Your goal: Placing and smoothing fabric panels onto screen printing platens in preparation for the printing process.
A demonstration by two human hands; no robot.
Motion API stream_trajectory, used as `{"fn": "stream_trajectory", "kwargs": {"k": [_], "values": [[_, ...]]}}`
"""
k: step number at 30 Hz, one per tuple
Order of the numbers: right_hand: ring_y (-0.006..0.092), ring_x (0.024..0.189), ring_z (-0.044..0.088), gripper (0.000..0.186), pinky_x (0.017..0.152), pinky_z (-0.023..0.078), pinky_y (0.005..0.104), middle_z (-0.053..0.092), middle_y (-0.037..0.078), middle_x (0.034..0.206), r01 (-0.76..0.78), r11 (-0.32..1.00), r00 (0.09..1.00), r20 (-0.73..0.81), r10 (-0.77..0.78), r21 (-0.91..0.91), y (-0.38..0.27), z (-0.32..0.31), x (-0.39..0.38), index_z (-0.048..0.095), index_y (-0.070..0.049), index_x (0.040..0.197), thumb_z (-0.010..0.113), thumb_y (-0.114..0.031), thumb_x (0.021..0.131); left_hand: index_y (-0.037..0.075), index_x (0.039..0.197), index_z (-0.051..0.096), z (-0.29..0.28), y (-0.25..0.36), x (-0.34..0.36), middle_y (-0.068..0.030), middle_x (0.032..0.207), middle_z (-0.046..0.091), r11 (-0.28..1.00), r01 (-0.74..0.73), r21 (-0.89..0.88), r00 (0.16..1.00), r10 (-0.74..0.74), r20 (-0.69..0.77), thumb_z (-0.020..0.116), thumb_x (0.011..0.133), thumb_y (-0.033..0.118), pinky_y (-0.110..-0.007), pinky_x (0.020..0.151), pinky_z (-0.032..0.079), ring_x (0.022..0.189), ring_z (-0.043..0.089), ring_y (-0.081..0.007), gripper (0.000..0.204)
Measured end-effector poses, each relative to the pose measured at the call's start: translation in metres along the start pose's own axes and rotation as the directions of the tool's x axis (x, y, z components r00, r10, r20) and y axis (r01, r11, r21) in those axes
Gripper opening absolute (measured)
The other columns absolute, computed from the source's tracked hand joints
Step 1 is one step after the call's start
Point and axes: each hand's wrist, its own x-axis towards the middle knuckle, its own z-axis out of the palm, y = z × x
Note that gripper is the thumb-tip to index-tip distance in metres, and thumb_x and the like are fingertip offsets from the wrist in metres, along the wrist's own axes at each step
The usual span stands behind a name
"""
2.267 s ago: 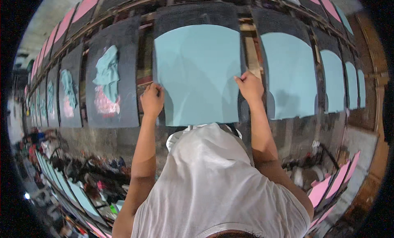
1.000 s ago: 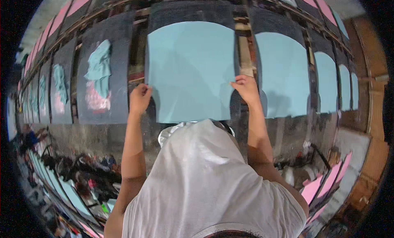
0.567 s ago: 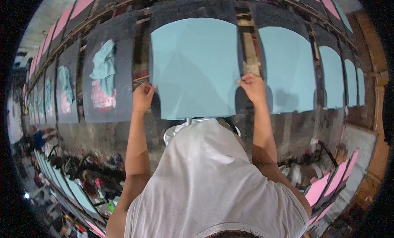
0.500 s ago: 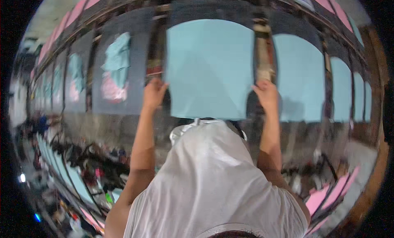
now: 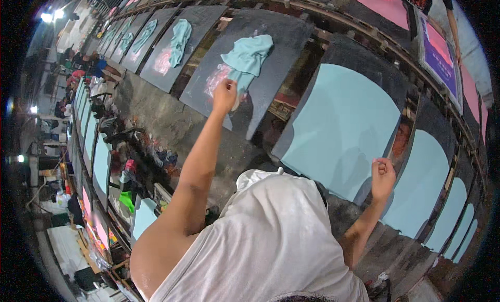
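Note:
My left hand [image 5: 225,97] reaches out to a crumpled light teal cloth piece [image 5: 251,56] on a dark grey board [image 5: 284,33]. Its fingers are pinched together at the cloth's lower edge; whether they grip the cloth is hidden. A pink-and-white smeared patch [image 5: 217,79] shows beside them. My right hand [image 5: 383,178], fingers curled in with nothing visible in them, is over the near right edge of a flat light teal cloth piece [image 5: 341,122]. That piece lies smooth on the board in front of me.
More boards run off to the left with crumpled teal cloths [image 5: 179,41], and to the right with flat teal pieces [image 5: 419,182]. A purple framed panel [image 5: 440,59] stands at the far right, by another person's arm [image 5: 452,28]. Clutter fills the floor behind left.
My view has turned and shifted left. My left hand has left the flat teal piece's side and reached the crumpled cloth on the neighbouring board. My right hand has drawn nearer to me.

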Motion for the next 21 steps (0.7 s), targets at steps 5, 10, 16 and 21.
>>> {"fn": "stream_trajectory", "kwargs": {"k": [5,10,16,21], "values": [[0.0046,0.064,0.049,0.012,0.059,0.040,0.0212,0.057,-0.002,0.072,-0.008,0.976,0.986,0.163,-0.029,0.220,-0.060,0.058,0.003,0.063,-0.003,0.095,0.066,-0.014,0.089,-0.001,0.100,0.061,-0.008,-0.033,0.102,-0.0233,0.089,0.068,0.980,0.066,0.188,0.998,-0.062,-0.029,0.052,0.091,0.045,-0.049,0.080,0.049,0.089,0.065,-0.0412,0.047],[0.0034,0.065,0.049,0.014,0.058,0.040,0.0197,0.057,-0.002,0.074,-0.014,0.954,0.959,0.273,-0.072,0.300,-0.157,0.157,-0.002,0.063,0.000,0.095,0.067,-0.012,0.089,0.001,0.106,0.056,0.003,-0.052,0.163,-0.0243,0.110,0.059,0.858,-0.214,0.466,0.975,0.155,0.162,0.053,0.088,0.054,-0.051,0.088,0.045,0.107,0.056,-0.0417,0.056],[0.0041,0.066,0.052,0.015,0.060,0.042,0.0187,0.061,0.000,0.076,0.016,0.922,0.935,0.320,-0.150,0.387,-0.249,0.256,-0.018,0.064,0.001,0.095,0.068,-0.012,0.089,0.008,0.099,0.058,-0.002,-0.076,0.200,-0.0159,0.102,0.057,0.719,-0.657,0.227,0.747,0.582,0.321,0.052,0.096,0.038,-0.049,0.077,0.042,0.094,0.055,-0.0316,0.030],[0.0116,0.074,0.062,0.037,0.069,0.050,0.0263,0.068,0.006,0.083,-0.328,0.777,0.849,0.528,-0.007,0.538,-0.299,0.338,-0.028,0.065,0.000,0.097,0.054,-0.036,0.098,0.005,0.076,0.051,-0.040,-0.047,0.193,0.0016,0.064,0.041,0.790,0.003,-0.614,0.872,0.298,0.387,0.056,0.097,0.028,-0.026,0.056,0.037,0.063,0.043,-0.0073,0.032]]}}
